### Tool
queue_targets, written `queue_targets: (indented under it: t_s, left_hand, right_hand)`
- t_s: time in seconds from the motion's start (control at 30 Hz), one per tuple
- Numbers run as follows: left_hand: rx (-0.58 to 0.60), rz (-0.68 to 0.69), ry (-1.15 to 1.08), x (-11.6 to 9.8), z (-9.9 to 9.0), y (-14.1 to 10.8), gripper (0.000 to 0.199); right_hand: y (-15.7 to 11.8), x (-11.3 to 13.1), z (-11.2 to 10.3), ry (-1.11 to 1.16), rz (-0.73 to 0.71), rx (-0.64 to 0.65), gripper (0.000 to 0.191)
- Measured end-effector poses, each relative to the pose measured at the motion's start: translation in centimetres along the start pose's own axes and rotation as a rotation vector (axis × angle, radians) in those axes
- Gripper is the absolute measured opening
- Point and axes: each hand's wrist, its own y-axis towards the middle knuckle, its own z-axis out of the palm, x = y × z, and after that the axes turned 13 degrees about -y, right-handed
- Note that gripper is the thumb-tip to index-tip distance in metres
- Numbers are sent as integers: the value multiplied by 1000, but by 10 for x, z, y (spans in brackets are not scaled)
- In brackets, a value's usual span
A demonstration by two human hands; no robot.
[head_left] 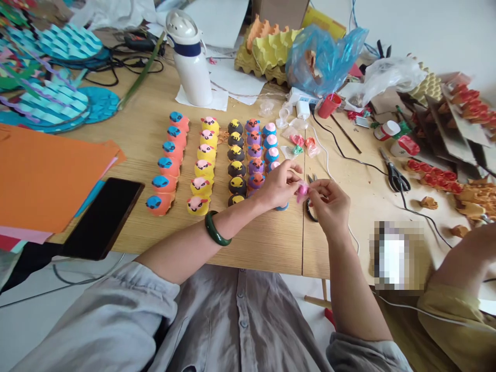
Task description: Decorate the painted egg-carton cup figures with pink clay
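My left hand [277, 186] and my right hand [325, 206] meet above the wooden table [267, 243], pinching a small pink paper piece [303, 192] between their fingertips. Its exact shape is partly hidden by my fingers. Just left of my hands stand rows of painted egg-carton cups, with orange-and-blue ones [166, 165], yellow ones [202, 165], black ones [236, 168], purple ones [254, 151] and blue-and-white ones [270, 142]. Small black-handled scissors [311, 209] lie partly under my right hand.
A black phone [103, 217] rests on orange card sheets [50, 175] at left. Behind stand a white bottle [189, 59], egg trays [267, 49] and a blue plastic bag [325, 59]. Larger scissors [395, 178] lie at right, beside a co-worker's forearm [465, 253].
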Motion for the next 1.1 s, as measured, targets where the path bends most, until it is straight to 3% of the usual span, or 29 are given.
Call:
queue_targets:
  t_s: [0.1,0.2,0.43,0.6,0.73,0.8,0.83,0.93,1.1]
  left_hand:
    - [2,-184,-178,-1,0,-2,26]
    - [0,-277,-340,-1,-3,-4,30]
    - [69,-298,-484,-5,-8,-5,44]
    - [24,-266,-318,-4,-6,-8,46]
    - [-7,-129,37,-3,-7,-8,29]
    - [32,-168,95,-4,-9,-7,9]
    - [62,-221,64,-5,-9,-7,6]
    - [100,-357,-123,-3,-10,-7,24]
    - [72,-399,-235,2,-9,-8,24]
  right_hand:
    - [3,-1,2,-26,-22,30,5]
    - [5,0,2,43,26,162,11]
    - [5,4,-3,103,130,312,29]
    - [6,3,-4,142,223,387,39]
    - [4,0,0,223,154,298,38]
    - [2,0,1,205,117,235,33]
    - [0,1,1,183,100,216,30]
    - [-3,3,0,106,54,201,19]
    - [-3,0,-8,-35,23,256,16]
